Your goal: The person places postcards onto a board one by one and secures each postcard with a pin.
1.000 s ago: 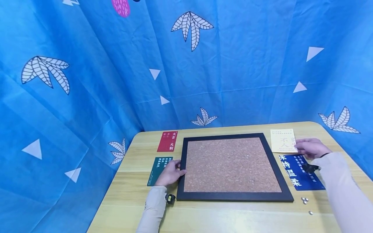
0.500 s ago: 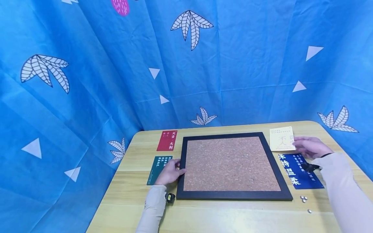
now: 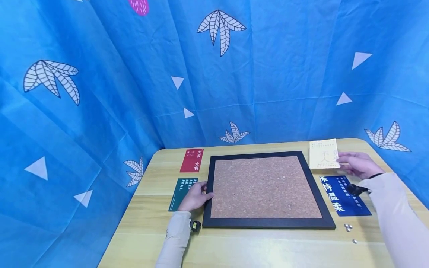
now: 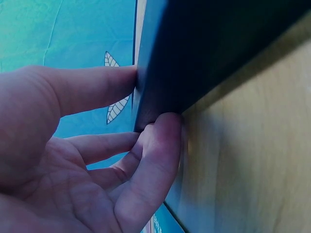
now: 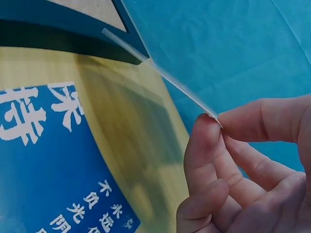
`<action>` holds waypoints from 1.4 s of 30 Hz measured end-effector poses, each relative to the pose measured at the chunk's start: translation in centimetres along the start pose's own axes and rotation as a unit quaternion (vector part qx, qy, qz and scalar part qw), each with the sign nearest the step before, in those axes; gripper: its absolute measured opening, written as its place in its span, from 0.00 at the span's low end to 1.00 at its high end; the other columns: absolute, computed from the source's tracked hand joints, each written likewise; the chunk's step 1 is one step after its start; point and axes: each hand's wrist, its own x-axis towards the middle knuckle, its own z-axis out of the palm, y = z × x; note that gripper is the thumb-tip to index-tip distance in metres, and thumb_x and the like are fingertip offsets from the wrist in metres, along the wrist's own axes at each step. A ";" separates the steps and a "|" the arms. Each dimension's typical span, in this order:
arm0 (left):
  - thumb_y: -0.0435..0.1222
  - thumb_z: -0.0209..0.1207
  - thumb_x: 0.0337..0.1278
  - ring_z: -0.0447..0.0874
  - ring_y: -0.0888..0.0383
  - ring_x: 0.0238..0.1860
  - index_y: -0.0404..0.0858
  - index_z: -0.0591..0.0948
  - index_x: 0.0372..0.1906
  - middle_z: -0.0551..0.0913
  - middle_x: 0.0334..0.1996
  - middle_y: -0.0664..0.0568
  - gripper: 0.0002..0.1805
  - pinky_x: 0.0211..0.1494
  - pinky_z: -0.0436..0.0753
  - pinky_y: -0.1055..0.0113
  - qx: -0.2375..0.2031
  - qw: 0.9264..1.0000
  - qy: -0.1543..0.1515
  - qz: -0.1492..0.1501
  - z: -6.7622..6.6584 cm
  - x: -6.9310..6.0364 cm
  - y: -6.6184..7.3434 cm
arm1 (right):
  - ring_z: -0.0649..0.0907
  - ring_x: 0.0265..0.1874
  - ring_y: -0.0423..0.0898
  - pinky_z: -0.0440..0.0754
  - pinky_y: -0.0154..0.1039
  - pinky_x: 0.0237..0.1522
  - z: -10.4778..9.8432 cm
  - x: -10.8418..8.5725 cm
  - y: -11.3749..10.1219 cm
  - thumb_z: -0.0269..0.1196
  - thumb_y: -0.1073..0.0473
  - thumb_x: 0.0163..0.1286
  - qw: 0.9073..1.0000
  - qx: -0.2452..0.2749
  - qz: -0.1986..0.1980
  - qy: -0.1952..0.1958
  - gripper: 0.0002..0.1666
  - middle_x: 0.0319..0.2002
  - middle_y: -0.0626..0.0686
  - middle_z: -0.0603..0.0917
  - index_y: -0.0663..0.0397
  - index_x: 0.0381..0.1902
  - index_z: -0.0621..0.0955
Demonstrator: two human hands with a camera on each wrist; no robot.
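A corkboard (image 3: pixel 264 188) with a black frame lies flat in the middle of the table. My left hand (image 3: pixel 194 197) grips its left side, the thumb on the frame and the other fingers curled at the outer edge, as the left wrist view shows close up. Beyond the board's right side, my right hand (image 3: pixel 358 165) pinches a cream card (image 3: pixel 322 153) by its right edge. In the right wrist view the card (image 5: pixel 167 77) is edge-on, raised off the table, between thumb and fingertips. Below that hand lies a blue card (image 3: pixel 346 197) with white characters.
A red card (image 3: pixel 191 160) lies left of the board, and a green card (image 3: pixel 178 195) is partly hidden by my left hand. Several small silver metal pieces (image 3: pixel 348 227) sit near the front right. A blue patterned curtain (image 3: pixel 254 74) hangs behind the table.
The cream card has risen from the table and shifted slightly away in my right hand. My left hand and the board stay in place.
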 end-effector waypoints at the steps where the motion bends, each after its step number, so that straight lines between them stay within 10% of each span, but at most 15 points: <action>1: 0.41 0.67 0.67 0.75 0.54 0.34 0.31 0.70 0.74 0.78 0.54 0.42 0.36 0.34 0.75 0.65 0.001 1.000 0.001 -0.001 0.0 0.0 0.0 | 0.82 0.28 0.31 0.81 0.32 0.36 0.1 -0.1 -0.1 0.53 0.54 0.80 1.000 0.000 -0.002 0.002 0.45 0.31 0.29 0.83 0.70 0.81 0.46; 42: 0.42 0.66 0.68 0.78 0.55 0.35 0.32 0.70 0.74 0.82 0.56 0.41 0.35 0.41 0.78 0.67 0.012 1.000 0.006 -0.001 0.0 0.0 0.1 | 0.86 0.35 0.33 0.83 0.30 0.36 7.6 -0.7 -5.4 0.58 0.55 0.80 0.994 0.030 -0.074 -0.069 0.42 0.37 0.32 0.88 0.73 0.79 0.54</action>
